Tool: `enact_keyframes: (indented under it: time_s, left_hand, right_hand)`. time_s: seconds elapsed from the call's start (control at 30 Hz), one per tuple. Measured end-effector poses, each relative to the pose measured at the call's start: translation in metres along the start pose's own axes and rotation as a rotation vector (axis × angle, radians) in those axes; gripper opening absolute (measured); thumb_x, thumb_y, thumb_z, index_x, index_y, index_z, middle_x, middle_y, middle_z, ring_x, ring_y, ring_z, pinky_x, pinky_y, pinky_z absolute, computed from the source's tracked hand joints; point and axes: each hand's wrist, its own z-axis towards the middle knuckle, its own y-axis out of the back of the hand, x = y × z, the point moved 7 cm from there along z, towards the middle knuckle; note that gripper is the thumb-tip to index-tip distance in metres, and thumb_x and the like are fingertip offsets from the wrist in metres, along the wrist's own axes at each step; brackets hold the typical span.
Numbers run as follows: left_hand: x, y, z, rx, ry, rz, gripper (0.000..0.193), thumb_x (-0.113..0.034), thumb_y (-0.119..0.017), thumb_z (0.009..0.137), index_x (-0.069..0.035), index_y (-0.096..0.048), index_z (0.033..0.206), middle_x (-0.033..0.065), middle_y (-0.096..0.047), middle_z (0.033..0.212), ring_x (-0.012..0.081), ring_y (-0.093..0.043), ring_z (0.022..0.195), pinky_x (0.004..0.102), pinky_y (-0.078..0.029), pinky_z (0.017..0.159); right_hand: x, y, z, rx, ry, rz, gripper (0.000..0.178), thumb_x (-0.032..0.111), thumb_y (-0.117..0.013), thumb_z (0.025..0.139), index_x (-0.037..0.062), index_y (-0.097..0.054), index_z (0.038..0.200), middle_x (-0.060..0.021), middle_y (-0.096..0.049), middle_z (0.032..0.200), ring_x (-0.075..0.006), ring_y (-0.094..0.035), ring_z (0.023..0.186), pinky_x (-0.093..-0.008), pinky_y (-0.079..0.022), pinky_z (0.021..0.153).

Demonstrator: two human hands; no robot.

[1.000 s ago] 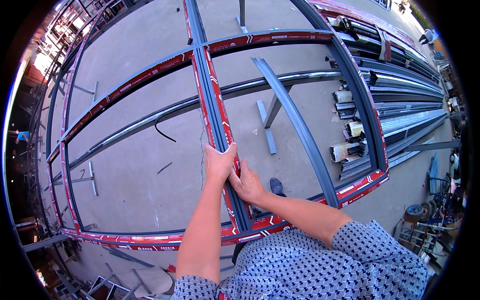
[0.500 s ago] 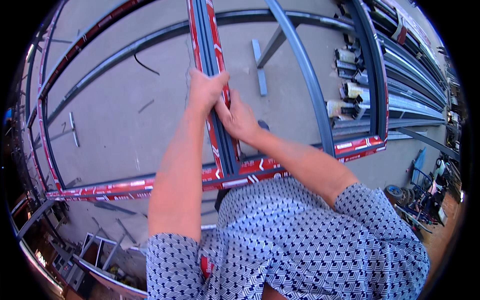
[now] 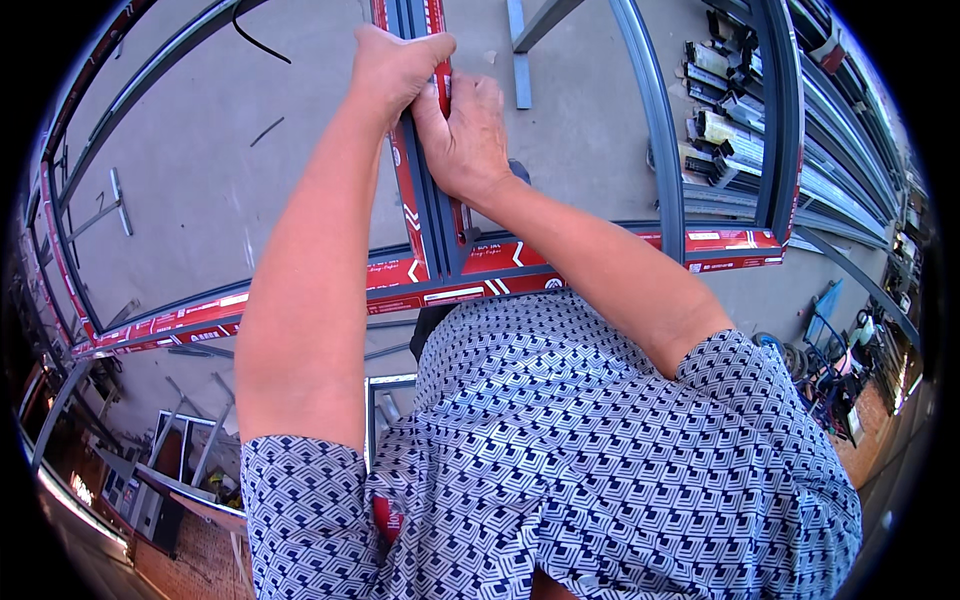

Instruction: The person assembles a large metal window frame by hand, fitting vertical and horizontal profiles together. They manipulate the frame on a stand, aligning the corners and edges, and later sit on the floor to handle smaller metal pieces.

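A dark grey metal window frame [image 3: 330, 308] with red protective film lies in front of me. Its middle bar [image 3: 436, 232] runs away from my body, grooved along the top. My left hand [image 3: 393, 68] wraps over this bar at the upper edge of the view, its thumb across to the right side. Just nearer to me, my right hand [image 3: 468, 135] grips the bar's right side, thumb on top and fingers curled beyond the edge. The two hands nearly touch. Whatever is under the palms is hidden.
A curved-looking grey bar [image 3: 655, 120] crosses to the right of my hands. Stacked metal profiles [image 3: 790, 150] lie at the far right. A black cable piece [image 3: 262, 42] and metal offcuts [image 3: 121, 200] are on the floor at left. Clutter with a blue item [image 3: 825, 305] stands lower right.
Both hands have shifted farther from my body along the middle bar, still gripping it. The whole frame sits higher in the view, as the view has tilted.
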Motion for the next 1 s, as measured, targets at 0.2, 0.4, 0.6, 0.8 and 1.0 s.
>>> enact_keyframes:
  time_s: [0.2,0.4,0.6,0.8,1.0]
  left_hand:
    - [-0.001,-0.001,-0.002,0.035,-0.006,0.003,0.052,-0.024,-0.087,0.081,0.012,-0.07,0.113,0.0196,-0.075,0.101,0.0249,-0.077,0.084,0.0391,-0.064,0.076]
    - [-0.004,-0.002,-0.007,0.054,0.052,0.025,0.064,-0.026,-0.089,0.082,0.017,-0.059,0.119,0.0225,-0.072,0.104,0.0256,-0.076,0.087,0.0391,-0.065,0.076]
    - [0.004,-0.001,-0.002,0.034,0.031,0.012,0.078,-0.028,-0.09,0.083,0.017,-0.044,0.127,0.0239,-0.068,0.111,0.0276,-0.076,0.092,0.0402,-0.066,0.078]
    - [-0.003,-0.003,-0.009,0.089,-0.006,-0.018,0.06,-0.026,-0.088,0.086,0.013,-0.059,0.12,0.02,-0.072,0.105,0.0239,-0.077,0.087,0.04,-0.066,0.076]
    - [-0.005,0.0,-0.008,0.139,-0.057,-0.026,0.034,-0.023,-0.085,0.09,0.006,-0.075,0.106,0.015,-0.076,0.095,0.0194,-0.076,0.08,0.0376,-0.064,0.072]
  right_hand:
    - [-0.005,-0.007,0.001,-0.049,0.034,0.334,0.084,0.056,-0.048,0.109,-0.0135,-0.038,0.155,-0.0345,-0.057,0.133,-0.0463,-0.054,0.131,-0.0493,-0.044,0.114]
    - [-0.02,-0.018,-0.004,0.067,-0.203,0.473,0.101,0.065,-0.051,0.105,-0.0154,-0.028,0.161,-0.0373,-0.065,0.132,-0.0471,-0.068,0.122,-0.0454,-0.053,0.105]
    - [-0.02,-0.014,-0.008,0.048,-0.238,0.39,0.094,0.065,-0.053,0.104,-0.0118,-0.038,0.156,-0.035,-0.071,0.12,-0.0495,-0.072,0.112,-0.0478,-0.055,0.098]
    - [-0.014,-0.009,-0.012,-0.013,-0.215,0.284,0.071,0.055,-0.047,0.11,-0.006,-0.046,0.147,-0.0336,-0.071,0.117,-0.0522,-0.069,0.108,-0.0537,-0.054,0.093]
    - [-0.013,-0.009,-0.016,0.026,-0.248,0.27,0.062,0.05,-0.043,0.112,-0.0011,-0.047,0.147,-0.0324,-0.071,0.118,-0.0535,-0.068,0.107,-0.0561,-0.052,0.093]
